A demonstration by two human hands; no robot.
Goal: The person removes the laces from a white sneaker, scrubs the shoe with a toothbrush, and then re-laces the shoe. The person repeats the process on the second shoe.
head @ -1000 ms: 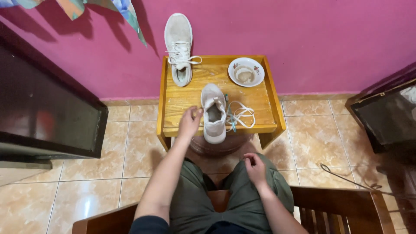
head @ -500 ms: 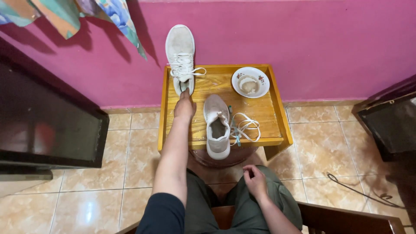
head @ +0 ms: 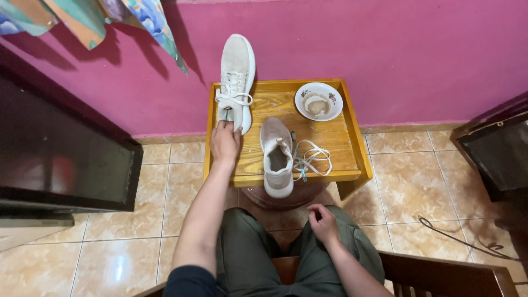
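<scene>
A white laced sneaker [head: 237,71] leans toe-up against the pink wall at the back left of a small wooden table [head: 335,140]. My left hand [head: 224,142] reaches out and grips that sneaker at its heel opening. A second white sneaker [head: 276,157], without its lace, lies on the table with its heel past the front edge. A loose white shoelace [head: 312,157] is coiled just right of it. My right hand [head: 323,223] rests on my right thigh, fingers loosely curled, holding nothing.
A white bowl [head: 318,101] with a brownish cloth or liquid sits at the table's back right. A dark cabinet [head: 55,159] stands left, another dark unit [head: 498,154] right. Tiled floor, a cable [head: 462,239], and the wooden chair [head: 451,272] I sit on.
My left hand left the near sneaker, moved to the far left of the table and took hold of the laced sneaker's heel. The right hand stayed on my thigh.
</scene>
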